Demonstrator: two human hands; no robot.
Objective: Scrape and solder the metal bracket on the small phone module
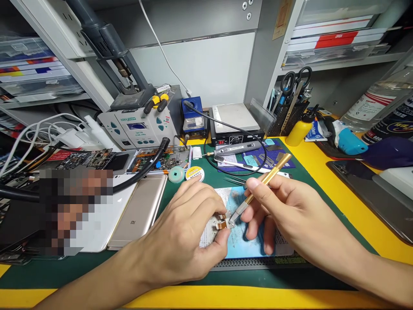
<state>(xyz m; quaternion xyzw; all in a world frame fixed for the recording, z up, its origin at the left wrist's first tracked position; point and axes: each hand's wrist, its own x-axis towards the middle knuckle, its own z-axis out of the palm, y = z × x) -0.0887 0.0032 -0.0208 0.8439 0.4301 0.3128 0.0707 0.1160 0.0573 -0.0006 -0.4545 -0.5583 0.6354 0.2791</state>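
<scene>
My left hand (193,230) pinches a small part with copper-coloured flex pieces (222,224) between thumb and fingers, low over a light blue, stained sheet (247,245). In my right hand (284,206) is a gold-handled knife (272,174), held like a pen between thumb and fingers. Its silver tip points down-left and meets the small part at its right side; whether it presses in is too small to tell. Behind my right fingertips lie metal tweezers (235,180), partly hidden.
Phones (138,211) lie left of my left hand, beside a black hose (142,174). A rotary tool (238,148) and a toothbrush (237,163) lie behind the sheet. A yellow bottle (298,129) stands back right; a dark phone (371,193) lies at right.
</scene>
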